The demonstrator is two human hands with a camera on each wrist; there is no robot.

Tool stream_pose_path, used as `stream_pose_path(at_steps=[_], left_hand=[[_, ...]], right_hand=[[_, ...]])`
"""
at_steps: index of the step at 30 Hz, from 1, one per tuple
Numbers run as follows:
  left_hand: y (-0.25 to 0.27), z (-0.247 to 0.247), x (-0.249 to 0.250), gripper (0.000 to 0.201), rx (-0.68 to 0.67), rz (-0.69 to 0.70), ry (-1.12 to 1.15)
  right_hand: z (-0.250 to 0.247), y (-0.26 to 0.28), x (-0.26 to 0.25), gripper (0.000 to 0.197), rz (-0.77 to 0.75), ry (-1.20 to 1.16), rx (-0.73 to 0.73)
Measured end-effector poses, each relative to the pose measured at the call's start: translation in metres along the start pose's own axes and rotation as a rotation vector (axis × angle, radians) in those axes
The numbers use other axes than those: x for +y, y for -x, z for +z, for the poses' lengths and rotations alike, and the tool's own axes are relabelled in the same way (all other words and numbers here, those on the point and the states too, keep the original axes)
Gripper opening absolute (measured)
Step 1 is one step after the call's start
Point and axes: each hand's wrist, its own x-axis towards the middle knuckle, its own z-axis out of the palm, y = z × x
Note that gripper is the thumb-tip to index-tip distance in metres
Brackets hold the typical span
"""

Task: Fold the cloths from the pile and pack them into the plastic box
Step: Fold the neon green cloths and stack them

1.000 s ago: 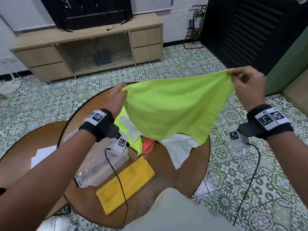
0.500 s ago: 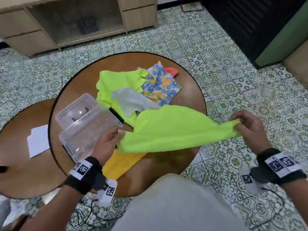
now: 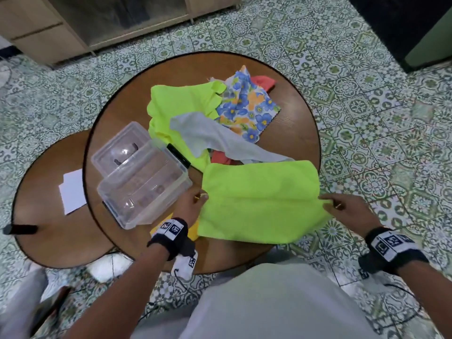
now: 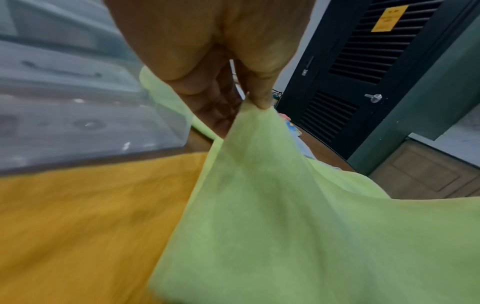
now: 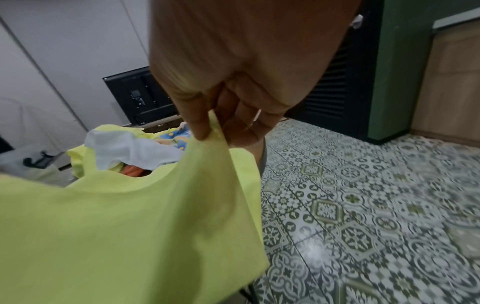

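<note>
Lime cloth (image 3: 259, 199): right of plastic box (image 3: 144, 177); fingers of left hand (image 3: 189, 204), right hand (image 3: 347, 209) pinch near corners. Advice: keep taut, align edges, lay flat on tabletop (image 3: 293, 113).

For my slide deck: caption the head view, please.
Both hands, left hand and right hand, pinch a lime cloth beside the plastic box.

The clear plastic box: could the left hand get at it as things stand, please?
Probably yes: the plastic box stands open right beside the left hand, nothing between, but its fingers first must release the lime cloth.
</note>
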Motion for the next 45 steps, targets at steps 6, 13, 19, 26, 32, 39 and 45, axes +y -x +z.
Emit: stream_pose_path(at_steps=[6, 13, 19, 26, 32, 39, 45], left_hand=[[-0.079, 0.005, 0.042, 0.021, -0.036, 0.041, -0.352], [-0.113, 0.014, 0.062, 0.032, -0.151, -0.036, -0.623], [-0.115, 0.013, 0.056, 0.030, -0.104, 0.048, -0.723], [-0.089, -0.002, 0.064, 0.016, -0.105, 0.162, -0.647], [-0.081, -0.026, 0.052, 0.016, -0.195, 0.195, -0.664], [-0.083, -0.039, 0.057, 0.019, -0.215, 0.141, -0.622], [-0.085, -0.061, 0.067, 0.027, -0.169, 0.139, -0.566]], right_hand=[[-0.002, -0.070, -0.007, 0.016, -0.070, 0.265, 0.029], [-0.005, -0.136, -0.003, 0.013, 0.012, 0.509, -0.253], [-0.001, -0.175, -0.020, 0.012, -0.092, 0.651, -0.482], [-0.020, -0.186, -0.015, 0.022, -0.023, 0.563, -0.466], [-0.045, -0.168, 0.008, 0.017, 0.023, 0.427, -0.253], [-0.040, -0.150, 0.014, 0.015, 0.031, 0.284, -0.011], [-0.049, -0.131, -0.007, 0.015, -0.011, 0.226, 0.160]])
